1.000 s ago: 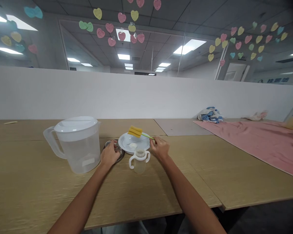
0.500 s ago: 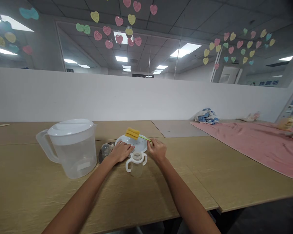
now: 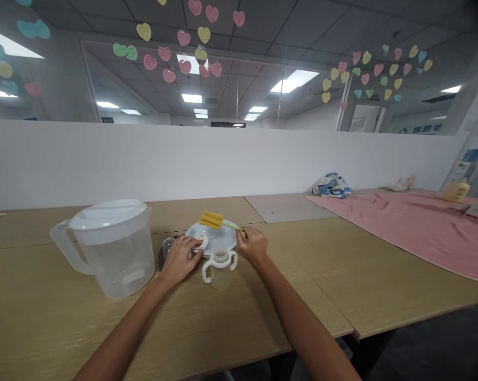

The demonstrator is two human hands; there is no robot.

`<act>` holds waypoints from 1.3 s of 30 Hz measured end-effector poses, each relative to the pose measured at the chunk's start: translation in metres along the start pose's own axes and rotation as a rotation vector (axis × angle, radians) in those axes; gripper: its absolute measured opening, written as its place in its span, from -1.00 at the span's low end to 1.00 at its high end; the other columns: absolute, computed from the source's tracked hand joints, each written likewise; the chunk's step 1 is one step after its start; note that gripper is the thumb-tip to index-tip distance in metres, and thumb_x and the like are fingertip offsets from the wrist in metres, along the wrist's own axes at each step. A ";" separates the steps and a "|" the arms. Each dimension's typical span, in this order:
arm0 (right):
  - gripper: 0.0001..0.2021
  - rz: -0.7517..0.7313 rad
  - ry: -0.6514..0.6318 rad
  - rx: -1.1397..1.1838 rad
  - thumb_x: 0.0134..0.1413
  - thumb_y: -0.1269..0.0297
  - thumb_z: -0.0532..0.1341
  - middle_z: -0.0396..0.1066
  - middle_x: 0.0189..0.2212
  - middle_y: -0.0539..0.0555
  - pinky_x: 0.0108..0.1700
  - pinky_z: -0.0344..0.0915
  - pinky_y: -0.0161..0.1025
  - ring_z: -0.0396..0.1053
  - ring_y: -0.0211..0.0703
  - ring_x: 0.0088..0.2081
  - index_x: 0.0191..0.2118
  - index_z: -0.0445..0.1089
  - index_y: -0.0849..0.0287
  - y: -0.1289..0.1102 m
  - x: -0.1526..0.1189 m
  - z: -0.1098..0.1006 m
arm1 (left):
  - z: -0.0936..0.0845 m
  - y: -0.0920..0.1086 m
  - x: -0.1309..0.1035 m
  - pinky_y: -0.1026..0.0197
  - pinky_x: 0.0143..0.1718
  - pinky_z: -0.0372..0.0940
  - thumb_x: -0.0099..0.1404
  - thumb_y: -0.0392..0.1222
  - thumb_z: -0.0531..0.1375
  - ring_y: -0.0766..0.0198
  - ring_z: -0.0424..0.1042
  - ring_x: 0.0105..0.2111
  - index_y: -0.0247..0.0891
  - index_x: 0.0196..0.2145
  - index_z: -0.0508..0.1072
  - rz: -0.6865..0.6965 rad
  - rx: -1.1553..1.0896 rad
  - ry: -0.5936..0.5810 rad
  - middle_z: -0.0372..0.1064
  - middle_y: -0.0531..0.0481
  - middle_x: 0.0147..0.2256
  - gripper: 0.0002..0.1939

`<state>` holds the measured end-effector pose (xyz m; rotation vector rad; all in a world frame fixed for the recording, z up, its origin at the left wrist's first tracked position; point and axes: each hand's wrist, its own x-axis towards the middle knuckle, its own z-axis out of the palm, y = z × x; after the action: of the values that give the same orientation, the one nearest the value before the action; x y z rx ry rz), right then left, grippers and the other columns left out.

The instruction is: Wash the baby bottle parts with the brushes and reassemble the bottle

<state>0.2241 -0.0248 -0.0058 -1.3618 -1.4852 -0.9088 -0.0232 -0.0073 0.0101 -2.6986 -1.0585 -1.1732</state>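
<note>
My right hand (image 3: 253,245) is closed around the thin green handle of a yellow sponge bottle brush (image 3: 212,219), whose head is over the far side of a white plate (image 3: 226,239). Between the fingers and thumb of my left hand (image 3: 180,260) is a white bottle collar ring (image 3: 201,241), at the plate's left side. A clear baby bottle (image 3: 222,274) with two white handles stands uncapped in front of the plate. Partly behind my left hand lies a dark metal dish (image 3: 161,258), with a clear dome-shaped cap (image 3: 168,245) in it.
To the left stands a large clear pitcher (image 3: 129,264) with a white lid. A pink cloth (image 3: 413,227) covers the table's right part, with a crumpled blue and white cloth (image 3: 332,186) at its back edge. A yellowish bottle (image 3: 456,190) is farther right. A white wall (image 3: 223,164) closes the back.
My left hand has drawn back a little to the left, and the white collar ring now shows in its fingers. My right hand still holds the brush. The whole view has shifted slightly.
</note>
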 end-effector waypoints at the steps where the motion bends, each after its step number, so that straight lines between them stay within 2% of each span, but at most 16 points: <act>1: -0.81 -0.006 0.005 0.004 0.07 0.25 0.12 0.41 -0.58 0.01 -0.44 0.02 -0.33 0.29 -0.29 -0.53 -0.45 0.41 0.17 0.000 0.000 0.000 | 0.000 -0.001 -0.002 0.06 -0.13 0.21 0.25 -0.04 0.06 0.12 0.34 -0.19 -0.19 -0.25 0.45 -0.004 -0.009 0.030 0.44 -0.06 -0.27 -0.74; 8: -0.78 -0.104 0.024 0.082 0.07 0.24 0.09 0.38 -0.60 0.02 -0.42 0.03 -0.33 0.28 -0.29 -0.53 -0.47 0.39 0.20 -0.004 0.001 -0.007 | 0.005 -0.003 -0.015 0.14 -0.19 0.29 0.24 0.02 0.06 0.19 0.40 -0.27 -0.21 -0.30 0.42 -0.208 -0.171 0.298 0.43 -0.03 -0.31 -0.72; 11: -0.79 -0.157 0.001 0.110 0.05 0.24 0.10 0.35 -0.62 0.01 -0.42 0.02 -0.32 0.26 -0.29 -0.53 -0.50 0.39 0.19 -0.007 0.001 -0.009 | 0.006 -0.002 -0.018 0.13 -0.16 0.29 0.24 0.02 0.06 0.19 0.40 -0.25 -0.20 -0.30 0.42 -0.205 -0.191 0.308 0.43 -0.02 -0.29 -0.73; 17: -0.80 -0.121 0.018 0.048 0.02 0.24 0.12 0.31 -0.66 -0.01 -0.44 -0.02 -0.32 0.23 -0.31 -0.55 -0.52 0.40 0.17 -0.002 0.003 -0.008 | 0.003 0.012 -0.020 0.10 -0.08 0.27 0.27 0.00 0.03 0.17 0.41 -0.20 -0.18 -0.30 0.46 -0.110 -0.170 0.312 0.46 -0.05 -0.24 -0.72; 20: -0.79 -0.159 0.005 0.038 -0.01 0.23 0.14 0.31 -0.67 -0.01 -0.45 -0.03 -0.31 0.21 -0.30 -0.57 -0.56 0.39 0.16 0.000 0.002 -0.009 | 0.001 0.018 -0.013 0.12 -0.13 0.29 0.26 0.01 0.06 0.19 0.43 -0.25 -0.17 -0.32 0.48 -0.098 -0.161 0.377 0.47 -0.04 -0.26 -0.72; 24: -0.78 -0.204 -0.013 0.049 -0.04 0.22 0.14 0.31 -0.67 -0.01 -0.45 -0.04 -0.30 0.18 -0.31 -0.57 -0.60 0.37 0.16 -0.002 0.000 -0.010 | 0.000 0.017 -0.002 0.14 -0.19 0.31 0.24 0.01 0.08 0.20 0.43 -0.28 -0.19 -0.31 0.48 -0.166 -0.163 0.459 0.47 -0.02 -0.29 -0.73; 33: -0.80 -0.162 0.026 0.079 -0.07 0.23 0.14 0.31 -0.68 0.00 -0.46 0.00 -0.30 0.22 -0.29 -0.57 -0.58 0.39 0.17 -0.004 -0.001 -0.008 | 0.007 0.005 -0.006 0.10 -0.12 0.27 0.28 -0.02 0.01 0.16 0.40 -0.19 -0.21 -0.24 0.44 -0.267 -0.219 0.435 0.45 -0.06 -0.24 -0.70; 36: -0.78 -0.099 0.071 0.129 0.00 0.24 0.11 0.33 -0.67 0.01 -0.46 0.04 -0.32 0.23 -0.29 -0.57 -0.54 0.40 0.19 -0.004 0.002 -0.010 | 0.006 0.002 -0.007 0.09 -0.13 0.27 0.28 -0.02 -0.01 0.16 0.40 -0.22 -0.23 -0.24 0.43 -0.324 -0.234 0.430 0.45 -0.07 -0.25 -0.69; 39: -0.76 -0.041 0.074 0.135 0.05 0.25 0.08 0.33 -0.66 0.02 -0.46 0.05 -0.33 0.24 -0.30 -0.57 -0.51 0.40 0.19 -0.004 0.004 -0.012 | 0.006 0.003 -0.007 0.08 -0.14 0.27 0.28 -0.01 -0.01 0.16 0.40 -0.21 -0.22 -0.25 0.43 -0.318 -0.265 0.403 0.44 -0.08 -0.24 -0.69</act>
<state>0.2214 -0.0352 0.0026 -1.1914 -1.4947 -0.8592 -0.0212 -0.0125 0.0019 -2.3481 -1.3728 -1.9323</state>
